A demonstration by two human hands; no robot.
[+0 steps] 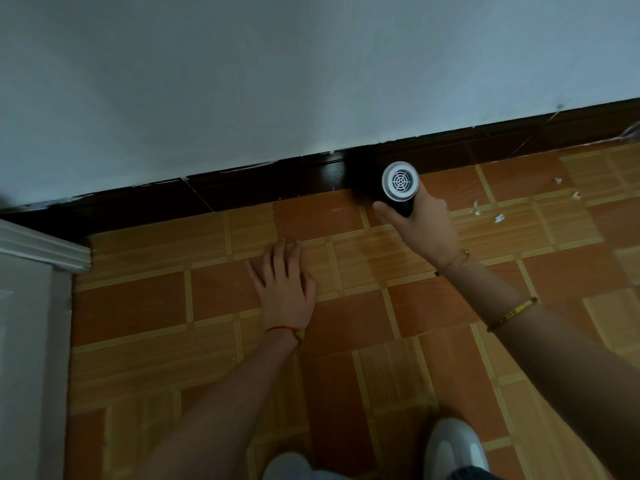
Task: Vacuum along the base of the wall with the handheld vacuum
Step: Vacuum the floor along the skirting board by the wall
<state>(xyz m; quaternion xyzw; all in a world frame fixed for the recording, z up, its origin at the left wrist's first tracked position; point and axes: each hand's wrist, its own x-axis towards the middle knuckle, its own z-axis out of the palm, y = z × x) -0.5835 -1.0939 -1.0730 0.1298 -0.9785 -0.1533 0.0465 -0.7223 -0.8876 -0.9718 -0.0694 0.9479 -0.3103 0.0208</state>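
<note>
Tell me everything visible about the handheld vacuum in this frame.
The handheld vacuum has a dark body, mostly lost against the dark skirting board. Its rear end, a pale grey ring around a white web-patterned vent grille, faces the camera. The right hand grips it, pointing it toward the skirting board where it meets the floor; the nozzle is hidden.

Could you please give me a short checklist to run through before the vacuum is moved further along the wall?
1. Grip: right hand wrapped around the black handheld vacuum with the white vented end cap: ok.
2. Nozzle at the dark brown skirting board: cannot tell, front end lost in shadow.
3. Support: left hand flat and open on the orange tiled floor: ok.
4. Debris remaining: white scraps lie on the floor to the right of the vacuum: not ok.
5. Obstacle to the left: white door frame ends the wall run: ok, well clear of the vacuum.
</note>
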